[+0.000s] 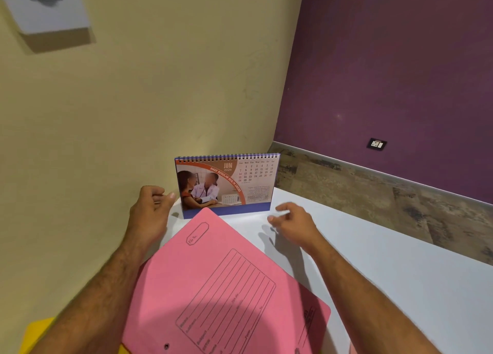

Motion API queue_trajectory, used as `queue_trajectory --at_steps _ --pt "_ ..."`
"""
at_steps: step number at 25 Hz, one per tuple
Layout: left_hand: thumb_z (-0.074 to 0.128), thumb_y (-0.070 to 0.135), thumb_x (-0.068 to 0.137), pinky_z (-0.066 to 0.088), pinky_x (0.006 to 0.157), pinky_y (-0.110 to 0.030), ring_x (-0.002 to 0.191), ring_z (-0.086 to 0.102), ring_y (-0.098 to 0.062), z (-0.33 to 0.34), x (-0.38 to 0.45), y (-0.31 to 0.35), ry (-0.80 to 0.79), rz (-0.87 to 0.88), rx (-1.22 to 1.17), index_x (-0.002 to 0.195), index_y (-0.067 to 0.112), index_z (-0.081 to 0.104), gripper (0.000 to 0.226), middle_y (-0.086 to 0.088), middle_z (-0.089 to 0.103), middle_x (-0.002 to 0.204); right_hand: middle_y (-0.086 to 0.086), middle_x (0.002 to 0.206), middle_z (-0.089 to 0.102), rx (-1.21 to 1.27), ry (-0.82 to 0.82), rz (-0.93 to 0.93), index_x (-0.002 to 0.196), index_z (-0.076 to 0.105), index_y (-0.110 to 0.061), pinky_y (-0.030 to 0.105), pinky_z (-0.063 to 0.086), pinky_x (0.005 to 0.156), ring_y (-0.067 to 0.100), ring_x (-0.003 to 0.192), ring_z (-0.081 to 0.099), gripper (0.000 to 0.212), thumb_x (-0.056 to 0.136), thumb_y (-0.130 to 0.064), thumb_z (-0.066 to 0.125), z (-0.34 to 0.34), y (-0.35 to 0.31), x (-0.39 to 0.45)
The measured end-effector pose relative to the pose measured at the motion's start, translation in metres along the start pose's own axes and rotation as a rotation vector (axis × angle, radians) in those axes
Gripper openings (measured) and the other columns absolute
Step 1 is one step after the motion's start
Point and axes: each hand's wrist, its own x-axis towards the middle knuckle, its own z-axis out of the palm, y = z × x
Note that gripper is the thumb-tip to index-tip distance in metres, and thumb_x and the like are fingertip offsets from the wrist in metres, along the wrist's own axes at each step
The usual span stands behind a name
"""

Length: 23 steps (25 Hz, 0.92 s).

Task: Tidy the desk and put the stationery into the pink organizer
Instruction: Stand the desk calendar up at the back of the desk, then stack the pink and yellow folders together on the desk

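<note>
A desk calendar (226,183) with a blue base stands upright at the back corner of the white desk (386,268), open at June. A pink file folder (226,287) lies flat in front of it, its corner almost touching the calendar's base. My left hand (149,215) hovers left of the calendar with its fingers loosely curled and nothing in it. My right hand (293,220) floats just right of the calendar's base, fingers apart, holding nothing. No pink organizer is in view.
Something yellow (37,332) pokes out under my left forearm at the lower left. A cream wall stands behind the desk and a purple wall with a socket (376,143) to the right. Wood-patterned floor (373,193) lies beyond the desk's right edge.
</note>
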Motion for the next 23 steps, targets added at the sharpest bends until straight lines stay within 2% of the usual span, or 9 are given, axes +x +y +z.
queue_trajectory --at_steps 4,6,7,9,11,14,17,19,23 --pt "0.062 0.043 0.093 0.045 0.063 -0.03 0.079 0.064 -0.026 -0.048 -0.014 -0.015 -0.192 -0.116 0.237 0.097 0.01 0.063 0.033 -0.008 0.069 0.094 -0.001 0.101 0.067 -0.05 -0.109 0.082 0.105 0.062 -0.026 0.028 0.049 0.067 0.012 0.085 0.065 0.044 0.072 -0.05 0.077 0.007 0.021 -0.036" --pt "0.066 0.049 0.088 0.048 0.062 -0.029 0.076 0.066 -0.026 -0.063 -0.024 -0.023 -0.306 -0.185 0.211 0.09 0.01 0.066 0.039 -0.011 0.072 0.09 -0.001 0.09 0.071 -0.035 -0.129 0.074 0.105 0.062 -0.025 0.028 0.05 0.07 0.011 0.082 0.067 0.045 0.07 -0.048 0.079 0.009 0.025 -0.054" --pt "0.069 0.053 0.084 0.049 0.063 -0.028 0.077 0.067 -0.025 -0.066 -0.031 -0.027 -0.358 -0.227 0.204 0.09 0.012 0.066 0.042 -0.01 0.072 0.091 -0.001 0.086 0.073 -0.044 -0.156 0.076 0.105 0.061 -0.025 0.029 0.051 0.075 0.011 0.082 0.068 0.045 0.069 -0.045 0.08 0.01 0.026 -0.062" --pt "0.078 0.057 0.073 0.054 0.07 -0.031 0.082 0.07 -0.022 -0.068 -0.046 -0.034 -0.469 -0.26 0.298 0.093 0.02 0.065 0.043 -0.004 0.072 0.091 -0.001 0.093 0.071 -0.112 -0.208 0.073 0.108 0.061 -0.024 0.027 0.05 0.079 0.012 0.087 0.066 0.045 0.07 -0.036 0.083 0.011 0.026 -0.077" --pt "0.083 0.045 0.071 0.057 0.079 -0.036 0.083 0.071 -0.02 -0.062 -0.061 -0.04 -0.529 -0.259 0.369 0.095 0.022 0.063 0.039 -0.003 0.073 0.094 0.0 0.101 0.068 -0.188 -0.204 0.038 0.108 0.062 -0.022 0.025 0.048 0.078 0.014 0.09 0.064 0.042 0.071 -0.026 0.083 0.016 0.029 -0.089" --pt "0.081 0.031 0.077 0.057 0.083 -0.038 0.084 0.069 -0.019 -0.054 -0.08 -0.037 -0.483 -0.196 0.378 0.101 0.019 0.062 0.032 -0.003 0.072 0.1 -0.001 0.094 0.07 -0.188 -0.128 -0.014 0.093 0.068 -0.02 0.028 0.052 0.077 0.016 0.085 0.065 0.023 0.073 -0.016 0.078 0.016 0.029 -0.105" --pt "0.079 0.035 0.08 0.054 0.079 -0.032 0.086 0.067 -0.019 -0.063 -0.086 -0.018 -0.384 -0.101 0.379 0.106 0.021 0.061 0.034 -0.002 0.069 0.101 -0.006 0.081 0.069 -0.15 -0.078 -0.074 0.076 0.065 -0.022 0.029 0.052 0.071 0.014 0.079 0.065 0.011 0.076 -0.016 0.074 0.0 0.02 -0.118" --pt "0.077 0.042 0.08 0.051 0.078 -0.032 0.089 0.065 -0.021 -0.076 -0.089 -0.004 -0.297 -0.06 0.353 0.109 0.021 0.062 0.038 -0.002 0.066 0.101 -0.006 0.08 0.07 -0.082 -0.079 -0.127 0.077 0.064 -0.021 0.03 0.052 0.069 0.014 0.079 0.067 0.009 0.08 -0.016 0.071 -0.015 0.012 -0.127" --pt "0.068 0.051 0.086 0.051 0.085 -0.037 0.099 0.062 -0.026 -0.098 -0.101 0.011 -0.141 -0.009 0.247 0.12 0.015 0.06 0.05 -0.006 0.066 0.11 0.005 0.082 0.075 0.118 -0.088 -0.212 0.08 0.066 -0.023 0.044 0.057 0.08 0.024 0.08 0.072 0.01 0.077 -0.013 0.069 -0.042 0.003 -0.15"
